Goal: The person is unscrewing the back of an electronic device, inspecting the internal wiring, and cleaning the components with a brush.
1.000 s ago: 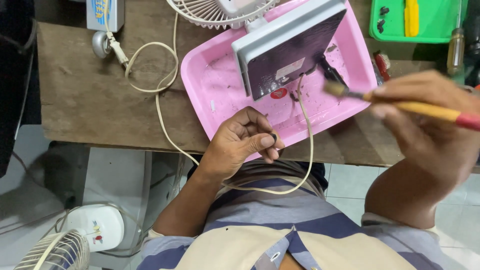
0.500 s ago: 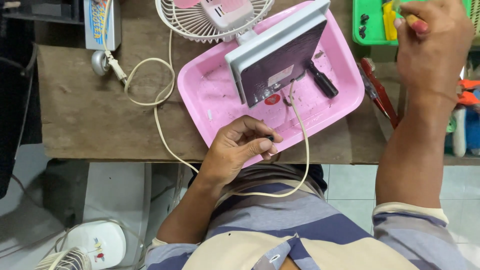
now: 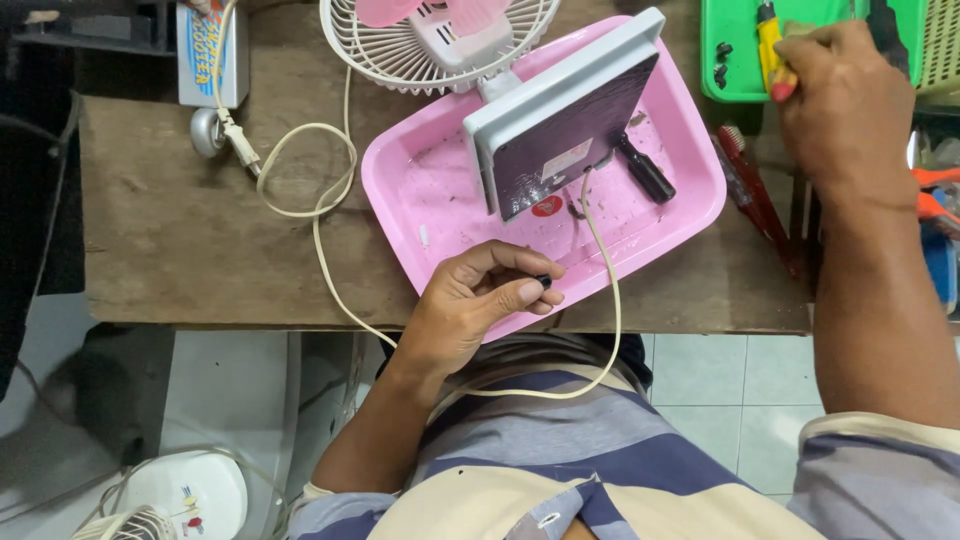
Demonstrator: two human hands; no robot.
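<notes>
- Nearest the camera, a cream cord (image 3: 600, 300) loops over the person's striped lap and runs up into the pink tray (image 3: 440, 210).
- The left hand (image 3: 480, 305) rests on the tray's near rim, forearm slanting up from the lower left, fingers (image 3: 520, 293) curled and pinching a small dark part whose kind cannot be told.
- In the tray, a grey-framed flat panel (image 3: 565, 120) stands on edge, its long axis running from near-left to far-right, dark face turned toward the person; a black-handled tool (image 3: 645, 172) lies just beside it, pointing the same diagonal way.
- The tray sits tilted on the wooden counter (image 3: 200, 240), with a small white-caged fan (image 3: 430, 40) touching its far edge.
- Farthest off, the right hand (image 3: 850, 95) reaches straight out over the counter's far right side, forearm almost upright in the frame, fingers clenched around a yellow-handled tool (image 3: 772, 50) at the green tray (image 3: 735, 60).
</notes>
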